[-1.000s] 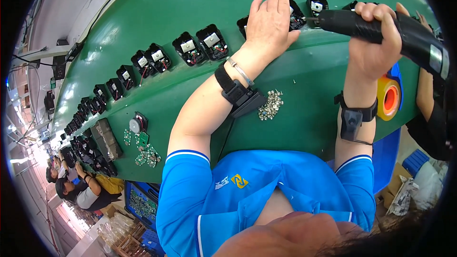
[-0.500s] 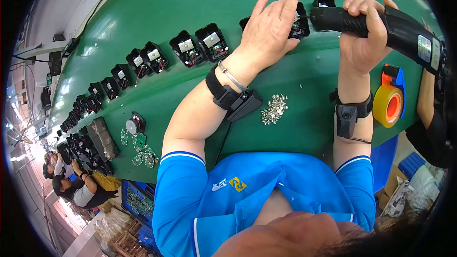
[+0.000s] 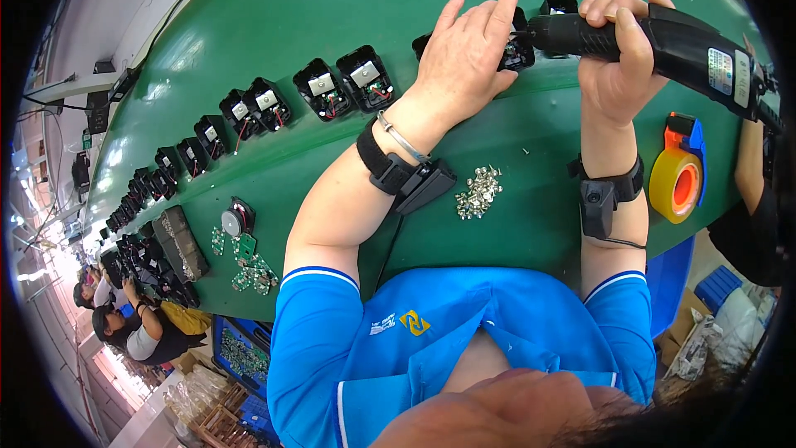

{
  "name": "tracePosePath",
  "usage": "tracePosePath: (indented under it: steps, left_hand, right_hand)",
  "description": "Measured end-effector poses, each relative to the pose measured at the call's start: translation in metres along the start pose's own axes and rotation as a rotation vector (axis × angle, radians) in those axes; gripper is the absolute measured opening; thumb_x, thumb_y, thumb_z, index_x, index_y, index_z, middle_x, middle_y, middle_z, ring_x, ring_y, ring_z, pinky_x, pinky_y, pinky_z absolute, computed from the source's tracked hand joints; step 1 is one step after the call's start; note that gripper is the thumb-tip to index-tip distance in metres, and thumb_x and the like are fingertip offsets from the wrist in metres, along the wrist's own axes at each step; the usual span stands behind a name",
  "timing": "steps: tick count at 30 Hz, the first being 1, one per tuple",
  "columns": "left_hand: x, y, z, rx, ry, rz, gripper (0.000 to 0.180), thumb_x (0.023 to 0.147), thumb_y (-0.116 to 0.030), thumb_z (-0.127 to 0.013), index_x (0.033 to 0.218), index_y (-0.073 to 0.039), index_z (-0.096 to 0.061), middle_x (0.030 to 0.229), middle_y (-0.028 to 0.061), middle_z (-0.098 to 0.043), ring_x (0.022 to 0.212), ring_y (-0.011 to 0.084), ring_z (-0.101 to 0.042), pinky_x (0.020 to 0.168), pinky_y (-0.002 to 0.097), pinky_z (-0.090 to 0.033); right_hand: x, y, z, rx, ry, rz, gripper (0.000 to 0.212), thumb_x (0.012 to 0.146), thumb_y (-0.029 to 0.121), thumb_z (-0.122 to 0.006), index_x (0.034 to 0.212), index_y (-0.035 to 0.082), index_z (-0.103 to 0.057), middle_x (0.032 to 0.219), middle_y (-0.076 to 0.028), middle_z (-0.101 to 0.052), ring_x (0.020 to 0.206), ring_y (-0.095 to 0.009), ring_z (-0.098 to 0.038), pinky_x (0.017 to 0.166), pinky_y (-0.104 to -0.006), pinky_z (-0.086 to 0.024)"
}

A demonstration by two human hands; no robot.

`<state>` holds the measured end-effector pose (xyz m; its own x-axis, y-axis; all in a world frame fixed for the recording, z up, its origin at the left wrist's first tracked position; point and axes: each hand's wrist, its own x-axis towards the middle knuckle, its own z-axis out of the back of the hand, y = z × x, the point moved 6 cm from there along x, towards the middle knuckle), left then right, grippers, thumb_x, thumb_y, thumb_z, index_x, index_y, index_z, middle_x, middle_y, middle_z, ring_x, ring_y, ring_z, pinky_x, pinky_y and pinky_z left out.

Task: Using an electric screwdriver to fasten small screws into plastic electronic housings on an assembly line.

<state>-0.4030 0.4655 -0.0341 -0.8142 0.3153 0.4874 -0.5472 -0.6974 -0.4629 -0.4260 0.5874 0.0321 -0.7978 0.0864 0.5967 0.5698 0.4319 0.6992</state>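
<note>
My right hand (image 3: 620, 54) wraps round a black electric screwdriver (image 3: 696, 54), held almost level, its tip pointing left into a small black housing (image 3: 519, 51). Over that housing's left side lies my left hand (image 3: 466, 54), fingers stretched out and palm down; it partly hides this housing and another beside it. Whether the fingers press on the housing cannot be made out. One more black housing (image 3: 558, 7) stands just beyond the screwdriver's front end. A pile of small silver screws (image 3: 478, 192) lies on the green table (image 3: 531, 224) between my forearms.
A long row of open black housings (image 3: 323, 90) with wires and boards runs to the far left. A tape dispenser (image 3: 676, 182) stands at the right. Left of me are a round speaker (image 3: 238, 217), green circuit boards (image 3: 253, 270) and a grey block (image 3: 180, 242). Other people sit nearby.
My right hand and the screwdriver have shifted slightly left, toward the housing under my left hand. The left hand has barely moved.
</note>
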Motion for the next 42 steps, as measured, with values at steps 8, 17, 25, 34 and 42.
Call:
tracePosePath:
  steps: [8,17,25,34,42]
  left_hand:
    - [-0.001,0.003,-0.003,-0.009,0.004,-0.001,0.089,0.048,-0.012,-0.071,0.12,-0.001,-0.018,0.096,0.0137,-0.048,0.09,0.0255,-0.047,0.087,0.0401,-0.03]
    - [-0.002,0.009,-0.004,-0.03,0.047,0.006,0.091,0.048,-0.01,-0.071,0.119,0.004,-0.015,0.087,0.0141,-0.049,0.085,0.0264,-0.048,0.088,0.0396,-0.029]
    - [0.001,0.007,-0.006,0.037,0.052,-0.005,0.082,0.049,-0.012,-0.07,0.115,0.004,-0.024,0.091,0.0134,-0.046,0.087,0.0253,-0.047,0.09,0.0382,-0.027]
    - [0.0,-0.048,0.016,-0.078,0.174,-0.117,0.035,0.049,-0.018,-0.068,0.079,-0.007,-0.054,0.084,0.0069,-0.048,0.084,0.0248,-0.043,0.074,0.0349,-0.034]
    - [-0.025,-0.066,-0.027,-0.128,0.449,-0.221,0.009,0.054,-0.016,-0.06,0.058,-0.01,-0.056,0.063,0.0019,-0.047,0.069,0.0173,-0.044,0.064,0.0288,-0.034]
  right_hand:
    - [-0.004,-0.008,-0.005,-0.015,0.098,0.018,0.029,0.069,-0.004,-0.041,0.097,0.005,-0.04,0.068,-0.008,-0.047,0.06,-0.019,-0.045,0.064,-0.0368,-0.037]
    - [-0.014,-0.021,-0.006,-0.095,0.149,-0.008,0.034,0.067,-0.007,-0.041,0.099,0.005,-0.037,0.068,-0.008,-0.047,0.061,-0.019,-0.045,0.065,-0.0371,-0.038]
    - [-0.003,-0.004,-0.007,-0.131,0.041,-0.011,0.034,0.068,-0.007,-0.039,0.101,0.001,-0.034,0.068,-0.01,-0.046,0.06,-0.02,-0.046,0.064,-0.0376,-0.039]
    - [0.005,0.067,0.03,0.026,-0.06,-0.132,0.028,0.071,0.009,-0.042,0.099,0.009,-0.041,0.071,-0.005,-0.045,0.066,-0.016,-0.039,0.069,-0.0329,-0.031]
    - [0.0,0.06,0.028,0.065,0.002,-0.19,0.032,0.071,0.009,-0.042,0.103,0.007,-0.04,0.073,-0.005,-0.044,0.067,-0.015,-0.039,0.067,-0.032,-0.031]
